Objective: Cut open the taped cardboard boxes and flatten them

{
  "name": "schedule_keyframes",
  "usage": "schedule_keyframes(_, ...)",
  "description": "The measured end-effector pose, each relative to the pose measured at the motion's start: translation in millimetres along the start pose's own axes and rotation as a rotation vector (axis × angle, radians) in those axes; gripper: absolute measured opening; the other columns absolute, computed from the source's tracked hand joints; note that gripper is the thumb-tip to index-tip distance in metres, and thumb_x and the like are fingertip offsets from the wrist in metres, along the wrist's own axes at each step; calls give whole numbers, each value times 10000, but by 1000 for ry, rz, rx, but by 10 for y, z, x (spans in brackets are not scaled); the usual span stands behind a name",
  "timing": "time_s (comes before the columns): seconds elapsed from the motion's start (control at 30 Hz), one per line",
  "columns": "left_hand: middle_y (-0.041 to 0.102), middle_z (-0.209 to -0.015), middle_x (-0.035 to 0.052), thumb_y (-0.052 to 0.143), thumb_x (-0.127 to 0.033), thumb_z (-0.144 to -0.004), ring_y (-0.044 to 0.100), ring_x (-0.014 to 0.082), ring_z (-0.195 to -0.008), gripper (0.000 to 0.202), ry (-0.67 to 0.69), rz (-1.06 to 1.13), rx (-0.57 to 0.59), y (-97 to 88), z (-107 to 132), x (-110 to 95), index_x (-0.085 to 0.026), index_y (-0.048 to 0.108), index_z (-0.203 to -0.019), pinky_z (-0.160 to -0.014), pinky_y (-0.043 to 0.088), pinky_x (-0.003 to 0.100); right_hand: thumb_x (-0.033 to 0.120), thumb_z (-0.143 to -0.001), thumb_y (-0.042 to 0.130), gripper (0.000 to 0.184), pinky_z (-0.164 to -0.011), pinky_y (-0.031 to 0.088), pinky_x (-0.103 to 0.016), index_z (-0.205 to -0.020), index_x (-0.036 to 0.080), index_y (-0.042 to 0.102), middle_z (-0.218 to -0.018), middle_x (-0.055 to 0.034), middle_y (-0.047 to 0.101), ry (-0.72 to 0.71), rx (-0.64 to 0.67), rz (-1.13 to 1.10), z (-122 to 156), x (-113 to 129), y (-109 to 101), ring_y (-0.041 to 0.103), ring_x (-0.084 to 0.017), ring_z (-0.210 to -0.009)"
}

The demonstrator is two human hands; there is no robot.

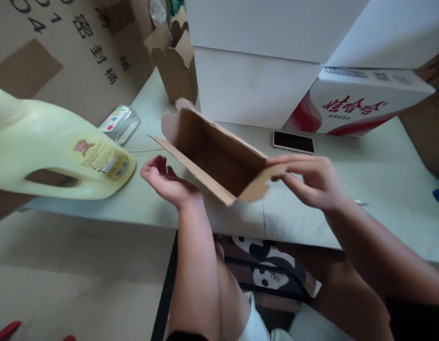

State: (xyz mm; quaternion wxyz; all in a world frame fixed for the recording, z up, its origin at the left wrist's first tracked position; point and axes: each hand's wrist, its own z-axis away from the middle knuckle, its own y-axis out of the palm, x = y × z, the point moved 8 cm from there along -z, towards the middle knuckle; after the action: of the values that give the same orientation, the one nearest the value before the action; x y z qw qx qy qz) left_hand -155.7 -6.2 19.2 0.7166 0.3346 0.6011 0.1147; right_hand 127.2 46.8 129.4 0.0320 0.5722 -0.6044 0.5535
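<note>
A small brown cardboard box (219,147), its top flaps unfolded, is tilted above the table in front of me, and its inside shows bare. My right hand (308,180) pinches the flap at the box's right end between thumb and fingers. To the left of the box, my left hand (169,182) is raised with its fingers curled loosely and apart, near the box's front wall but not gripping it. Whether it touches the wall I cannot tell.
On the pale table (347,175) lie a phone (293,142) and a clear plastic pack (121,124). A large yellow-green jug (63,147) stands left. Behind are a second brown box (176,66), white cartons (255,85) and a red-and-white carton (357,104).
</note>
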Motion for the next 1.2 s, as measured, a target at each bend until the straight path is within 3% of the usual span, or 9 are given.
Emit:
schedule_keyframes(0.13,683,-1040,65,431,-562,-924,663,227,-1073,357,-1,-32,476,513,242,193,-234,562,-978,-971,518,359,189,-903,649,196,-685,641,-320,-843,269,817,-1037,-48,826,-54,-151,-37,675,-120,-431,787,-211,-797)
schedule_keyframes(0.2,709,-1054,78,447,-602,-920,678,242,-1076,421,14,-50,593,660,405,277,-221,610,-995,-996,528,384,184,-919,635,199,-721,653,-324,-874,268,810,-955,-39,827,-76,-272,-54,876,-236,-554,800,-235,-906)
schedule_keyframes(0.33,723,-984,59,460,-513,-958,695,212,-1012,375,114,-141,653,774,667,312,-208,679,-949,-981,535,368,180,-931,609,239,-891,653,-407,-1067,268,785,-1093,-75,806,-7,-387,-42,1051,-514,-568,692,-304,-1275)
schedule_keyframes(0.43,731,-861,60,453,-349,-954,699,191,-906,330,277,-234,750,885,866,262,-188,702,-809,-928,534,355,196,-928,603,273,-894,646,-427,-1132,265,770,-1343,-107,709,-22,-373,41,1104,-617,-481,709,-296,-1212)
schedule_keyframes(0.57,685,-744,34,482,-328,-929,661,166,-765,297,362,-282,741,950,972,346,-184,661,-742,-794,528,325,231,-895,653,310,-815,629,-402,-1177,326,740,-1294,-91,631,-46,-555,156,1281,-693,-519,694,-257,-1076)
schedule_keyframes(0.67,661,-779,3,608,-364,-860,621,137,-720,186,375,-345,705,969,989,490,-183,649,-876,-732,508,289,307,-890,667,604,-996,584,-505,-1466,416,524,-1397,-84,548,4,-664,111,1407,-786,-571,628,-296,-1200)
schedule_keyframes(0.73,657,-842,0,648,-377,-833,626,130,-753,250,389,-372,717,995,1015,565,-190,643,-998,-758,516,282,332,-939,584,708,-1079,539,-546,-1593,427,330,-1411,-82,562,6,-567,-17,1399,-839,-518,605,-301,-1264)
schedule_keyframes(0.97,713,-1216,60,550,-359,-916,674,229,-1183,304,414,-496,910,1128,1126,676,-207,690,-1139,-1085,514,426,466,-986,460,448,-1131,500,-554,-1389,343,613,-1339,-74,589,-31,-426,-32,1392,-842,-454,587,-328,-1283)
schedule_keyframes(1.2,771,-1176,40,556,-231,-882,706,244,-1171,301,421,-377,1008,1113,1128,656,-223,789,-1072,-1101,519,476,438,-974,502,387,-1086,531,-518,-1303,312,662,-1279,-86,596,-54,-476,-52,1378,-838,-460,604,-313,-1243)
